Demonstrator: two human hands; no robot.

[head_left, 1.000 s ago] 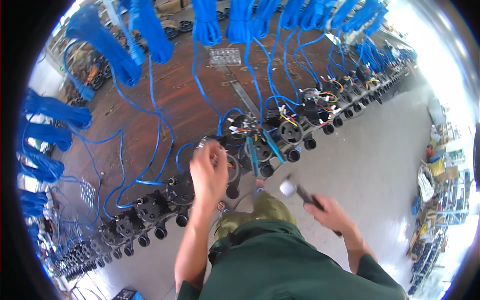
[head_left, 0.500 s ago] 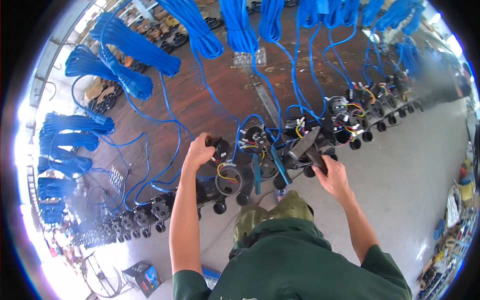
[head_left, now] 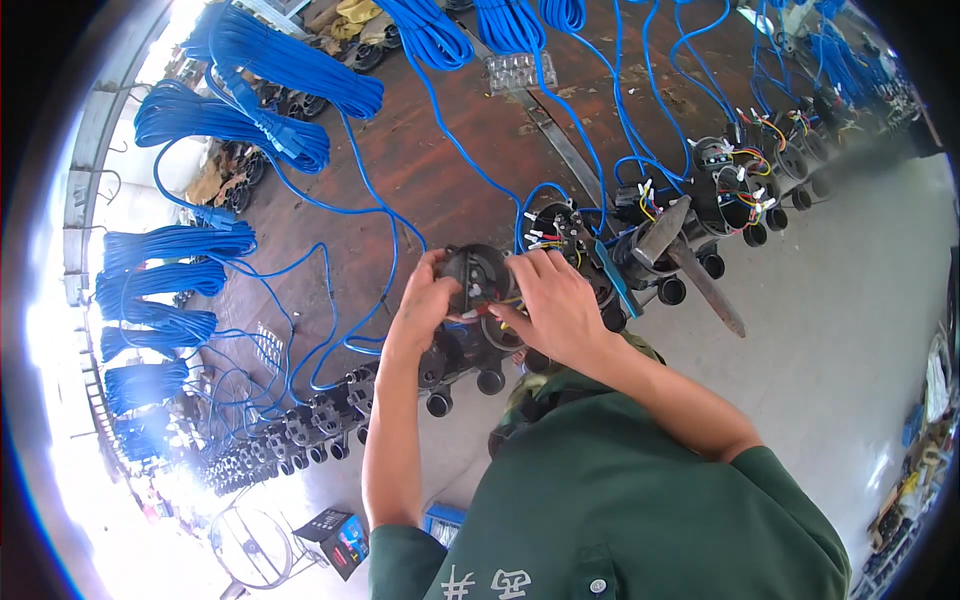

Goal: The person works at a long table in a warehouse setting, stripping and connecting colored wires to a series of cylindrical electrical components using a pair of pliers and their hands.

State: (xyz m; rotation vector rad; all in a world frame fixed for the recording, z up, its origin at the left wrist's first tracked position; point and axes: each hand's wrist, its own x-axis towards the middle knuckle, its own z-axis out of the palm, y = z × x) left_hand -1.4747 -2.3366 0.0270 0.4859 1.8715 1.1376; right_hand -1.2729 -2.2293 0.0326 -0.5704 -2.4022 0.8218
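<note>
My left hand [head_left: 424,303] is closed round the side of a round black motor part [head_left: 478,270], tilted over an open black housing [head_left: 503,334]. From the other side my right hand [head_left: 556,305] reaches in, its fingers bent and its thumb at the red and yellow wires [head_left: 507,303] below the part. The exact fingertip grip is partly hidden. To the right, blue-handled pliers [head_left: 616,278] lean across the neighbouring wired housing [head_left: 560,232]. A hammer [head_left: 700,280] rests on another housing, its handle sticking out past the table edge.
Black housings [head_left: 325,412] with short pipe stubs line the table edge on both sides. Coiled blue cables [head_left: 290,70] hang and lie across the brown tabletop [head_left: 470,130], their leads running to the housings. A clear tray [head_left: 520,73] lies farther back. Below left stands a dark box [head_left: 335,540].
My right hand has let go of the hammer, now lying on the housing, and moved left to the wires. My left hand has brought the black motor part over the open housing. The view has shifted.
</note>
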